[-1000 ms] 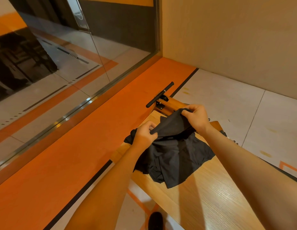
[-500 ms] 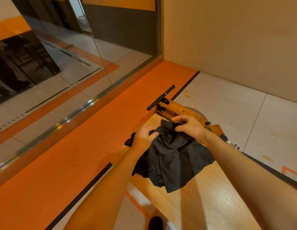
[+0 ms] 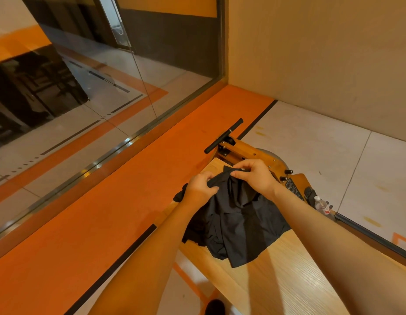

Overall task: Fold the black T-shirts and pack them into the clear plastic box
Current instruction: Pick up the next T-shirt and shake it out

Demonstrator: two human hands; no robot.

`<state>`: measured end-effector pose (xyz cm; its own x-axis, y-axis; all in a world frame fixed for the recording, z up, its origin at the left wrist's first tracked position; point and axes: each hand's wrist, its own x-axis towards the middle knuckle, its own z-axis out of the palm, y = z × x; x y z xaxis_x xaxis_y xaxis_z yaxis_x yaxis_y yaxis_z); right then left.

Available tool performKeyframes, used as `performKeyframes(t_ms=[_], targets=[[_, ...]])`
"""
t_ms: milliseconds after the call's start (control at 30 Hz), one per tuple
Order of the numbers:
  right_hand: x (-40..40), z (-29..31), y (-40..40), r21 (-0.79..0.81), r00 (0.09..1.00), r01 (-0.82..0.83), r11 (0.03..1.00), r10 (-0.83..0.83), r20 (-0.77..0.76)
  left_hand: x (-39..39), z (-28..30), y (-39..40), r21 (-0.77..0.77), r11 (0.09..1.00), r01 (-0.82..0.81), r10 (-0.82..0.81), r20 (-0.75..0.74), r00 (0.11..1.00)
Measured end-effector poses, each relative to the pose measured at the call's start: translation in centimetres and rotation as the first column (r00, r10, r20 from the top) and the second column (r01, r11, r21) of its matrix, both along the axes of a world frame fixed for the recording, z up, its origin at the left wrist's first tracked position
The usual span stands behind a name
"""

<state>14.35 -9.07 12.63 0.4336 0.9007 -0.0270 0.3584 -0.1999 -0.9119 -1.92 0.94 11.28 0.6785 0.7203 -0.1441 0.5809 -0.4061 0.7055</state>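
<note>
A crumpled black T-shirt (image 3: 238,226) lies on the far end of a light wooden table (image 3: 286,278). My left hand (image 3: 201,187) pinches the shirt's upper edge on the left. Just to its right, my right hand (image 3: 254,176) pinches the same edge with fingers curled over the fabric. The cloth between the two hands is bunched and slightly raised. A clear plastic box does not appear in this view.
Beyond the table stands a wooden machine (image 3: 247,153) with a black handle bar (image 3: 223,138). A small plastic bottle (image 3: 321,204) sits by the table's right edge. An orange floor strip (image 3: 106,212) and a glass wall (image 3: 84,98) run along the left.
My right hand came down and left, closer to my left hand, lowering the lifted fabric onto the table. The left hand stayed almost in place.
</note>
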Motion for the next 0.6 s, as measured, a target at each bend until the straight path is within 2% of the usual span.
performKeyframes(t_ms=[67,133,300,400,600], targets=[[0.6,0.7,-0.1,0.035,0.996,0.083,0.996,-0.081,-0.047,-0.7,-0.9,0.3,-0.025,1.000,0.000,-0.002,-0.070,0.998],[1.4,1.5,-0.2,0.071,0.984,0.164,0.984,-0.157,-0.086,-1.4,-1.7,0.5,-0.051,0.998,-0.043,0.040,-0.062,0.997],[3.4,2.6,-0.4,0.079,0.956,0.277,0.958,-0.266,-0.123,-2.0,-1.8,0.8,-0.209,0.962,-0.174,0.212,0.179,0.961],[3.6,2.4,-0.6,0.036,0.947,0.308,0.951,-0.303,-0.102,-1.2,-0.6,0.6,-0.290,0.943,-0.162,0.229,0.216,0.949],[3.8,-0.4,-1.3,-0.086,0.923,0.380,0.921,-0.384,-0.027,0.3,1.3,0.3,-0.180,0.979,-0.099,0.143,0.251,0.957]])
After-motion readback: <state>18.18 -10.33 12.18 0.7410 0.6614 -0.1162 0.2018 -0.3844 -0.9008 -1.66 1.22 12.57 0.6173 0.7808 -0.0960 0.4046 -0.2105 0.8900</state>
